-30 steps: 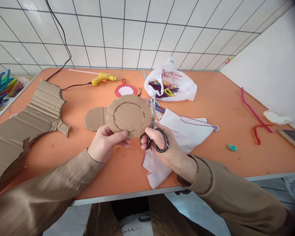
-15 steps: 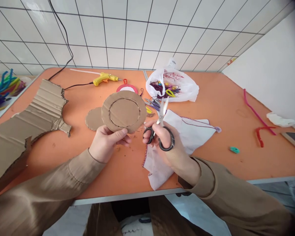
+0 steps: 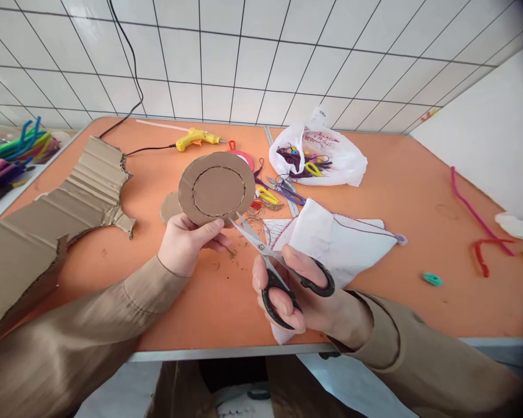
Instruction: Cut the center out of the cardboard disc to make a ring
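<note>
Pinched by its lower edge, a round cardboard disc (image 3: 218,191) with a cut ring line is raised above the table in my left hand (image 3: 187,244). My right hand (image 3: 296,290) has its thumb and fingers through the black handles of a pair of scissors (image 3: 261,247). The blades are parted, and their tips point up-left, close to the disc's lower right rim. Partly hidden behind my left hand, another cardboard round (image 3: 169,208) lies on the table. White cloth (image 3: 344,238) with dark red stitched edging lies beyond my right hand, partly covered by it.
Torn cardboard (image 3: 82,197) covers the left side of the orange table (image 3: 409,313). A yellow glue gun (image 3: 198,138) with a cord lies at the back. Behind the cloth are purple-handled scissors (image 3: 290,191) and a white plastic bag (image 3: 342,154). Pipe cleaners (image 3: 479,212) lie on the right.
The scissors have swung from pointing upward to pointing up-left, and their tips are now near the disc. My right hand has come lower. The left hand still holds the disc.
</note>
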Tool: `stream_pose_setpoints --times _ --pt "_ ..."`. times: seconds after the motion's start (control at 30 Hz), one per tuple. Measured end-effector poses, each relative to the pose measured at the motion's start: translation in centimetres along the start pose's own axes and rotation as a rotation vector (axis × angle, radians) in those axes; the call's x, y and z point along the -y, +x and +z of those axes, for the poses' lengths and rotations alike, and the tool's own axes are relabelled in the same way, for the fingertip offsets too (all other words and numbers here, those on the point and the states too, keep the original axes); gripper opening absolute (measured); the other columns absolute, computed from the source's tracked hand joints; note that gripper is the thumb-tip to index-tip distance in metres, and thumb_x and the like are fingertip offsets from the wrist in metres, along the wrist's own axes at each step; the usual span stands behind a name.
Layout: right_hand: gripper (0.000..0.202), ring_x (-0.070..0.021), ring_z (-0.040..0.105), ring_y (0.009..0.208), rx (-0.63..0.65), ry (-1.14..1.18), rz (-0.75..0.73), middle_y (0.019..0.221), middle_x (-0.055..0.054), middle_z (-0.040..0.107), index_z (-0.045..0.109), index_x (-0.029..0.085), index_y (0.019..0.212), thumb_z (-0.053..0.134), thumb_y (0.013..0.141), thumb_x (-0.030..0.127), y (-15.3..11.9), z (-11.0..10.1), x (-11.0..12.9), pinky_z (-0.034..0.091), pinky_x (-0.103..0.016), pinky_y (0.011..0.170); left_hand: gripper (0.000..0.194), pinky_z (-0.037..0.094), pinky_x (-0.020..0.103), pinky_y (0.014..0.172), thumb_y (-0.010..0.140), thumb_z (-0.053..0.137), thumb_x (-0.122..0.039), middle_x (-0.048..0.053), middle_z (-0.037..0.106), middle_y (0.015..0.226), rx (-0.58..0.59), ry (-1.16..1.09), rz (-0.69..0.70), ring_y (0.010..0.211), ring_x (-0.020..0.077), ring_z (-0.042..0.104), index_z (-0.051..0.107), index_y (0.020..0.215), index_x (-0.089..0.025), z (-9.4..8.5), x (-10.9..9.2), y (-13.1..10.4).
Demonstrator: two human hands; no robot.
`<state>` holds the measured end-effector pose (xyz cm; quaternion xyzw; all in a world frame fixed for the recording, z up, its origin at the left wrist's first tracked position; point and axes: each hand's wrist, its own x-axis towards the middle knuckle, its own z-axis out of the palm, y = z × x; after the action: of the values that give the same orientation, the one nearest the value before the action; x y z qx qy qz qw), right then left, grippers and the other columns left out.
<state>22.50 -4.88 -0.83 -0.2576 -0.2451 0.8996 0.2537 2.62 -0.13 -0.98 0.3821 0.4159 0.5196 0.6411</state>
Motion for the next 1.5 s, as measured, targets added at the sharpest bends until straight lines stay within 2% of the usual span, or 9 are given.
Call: stream_pose_setpoints --times 0.17,0.53,0.77,0.9,1.1,1.23,1.33,1.43,1.5 --pt "0.05 -0.0058 0.045 0.04 0.02 0.046 0.022 0.052 0.003 0.054 0.064 0.014 0.083 0.071 0.074 0.062 0.2 -0.2 0.0 0.037 -0.015 0.038 0.014 0.057 0.019 0.045 0.065 0.082 -0.021 0.003 0.072 0.059 0.009 0.037 -0.002 0.05 0.0151 0.069 0.072 0.068 -0.012 0.1 0.2 0.0" --pt "0.047 -0.0043 0.044 0.04 0.106 0.136 0.047 0.053 0.004 0.053 0.065 0.015 0.085 0.068 0.078 0.061 0.4 -1.0 -0.2 0.035 -0.013 0.038 0.012 0.058 0.021 0.046 0.062 0.08 -0.019 0.003 0.071 0.054 -0.028 0.162 0.074 0.046 0.0145 0.066 0.072 0.065 -0.012 0.5 0.2 0.1" --pt "0.047 -0.0053 0.043 0.04 0.104 0.102 0.044 0.054 0.004 0.051 0.064 0.015 0.086 0.065 0.08 0.062 0.4 -0.9 -0.4 0.034 -0.014 0.038 0.007 0.056 0.02 0.047 0.061 0.074 -0.017 0.003 0.07 0.052 -0.049 0.314 0.128 0.046 0.0137 0.065 0.068 0.06 -0.012 0.7 -0.4 -0.2" --pt "0.049 -0.0055 0.046 0.041 0.034 0.029 -0.004 0.055 0.002 0.054 0.065 0.014 0.085 0.065 0.079 0.063 0.4 -0.5 -0.5 0.037 -0.015 0.041 0.008 0.059 0.023 0.051 0.066 0.074 -0.018 0.004 0.071 0.057 -0.017 0.336 0.182 0.05 0.0147 0.066 0.068 0.065 -0.012 0.7 -0.2 -0.4" --pt "0.048 -0.0079 0.048 0.04 -0.012 -0.115 -0.044 0.055 0.001 0.057 0.065 0.014 0.084 0.067 0.076 0.061 0.3 0.3 -0.2 0.037 -0.018 0.038 0.02 0.061 0.026 0.056 0.081 0.071 -0.032 0.005 0.074 0.066 0.071 0.159 0.164 0.061 0.0179 0.071 0.07 0.082 -0.012 -0.1 0.4 -0.4" --pt "0.047 -0.0082 0.05 0.039 -0.073 -0.236 -0.148 0.054 0.001 0.058 0.064 0.013 0.084 0.064 0.079 0.06 0.3 0.5 -0.4 0.036 -0.018 0.04 0.023 0.057 0.023 0.047 0.072 0.079 -0.031 0.004 0.071 0.063 0.027 0.028 0.098 0.053 0.0163 0.069 0.068 0.077 -0.011 -0.1 0.2 -0.3" --pt "0.049 -0.0092 0.053 0.04 -0.079 -0.313 -0.162 0.055 0.0 0.06 0.063 0.013 0.086 0.064 0.078 0.061 0.3 0.4 -0.5 0.035 -0.019 0.04 0.03 0.054 0.021 0.044 0.064 0.083 -0.032 0.003 0.07 0.058 0.017 -0.029 0.042 0.047 0.0144 0.066 0.066 0.074 -0.01 0.1 -0.2 -0.1" --pt "0.049 -0.0102 0.055 0.043 -0.047 -0.399 -0.117 0.058 -0.001 0.061 0.063 0.013 0.087 0.064 0.078 0.061 0.3 0.3 -0.6 0.037 -0.02 0.041 0.033 0.052 0.02 0.043 0.06 0.084 -0.031 0.005 0.072 0.063 -0.084 -0.078 0.042 0.048 0.014 0.066 0.065 0.077 -0.011 -0.1 -0.6 0.5" --pt "0.048 -0.0115 0.057 0.046 -0.077 -0.453 -0.151 0.06 -0.001 0.062 0.063 0.014 0.088 0.066 0.078 0.061 0.3 0.4 -0.7 0.037 -0.021 0.042 0.034 0.052 0.022 0.044 0.059 0.084 -0.03 0.006 0.073 0.069 -0.141 -0.071 0.048 0.05 0.0146 0.066 0.065 0.08 -0.011 -0.5 -0.7 0.8"
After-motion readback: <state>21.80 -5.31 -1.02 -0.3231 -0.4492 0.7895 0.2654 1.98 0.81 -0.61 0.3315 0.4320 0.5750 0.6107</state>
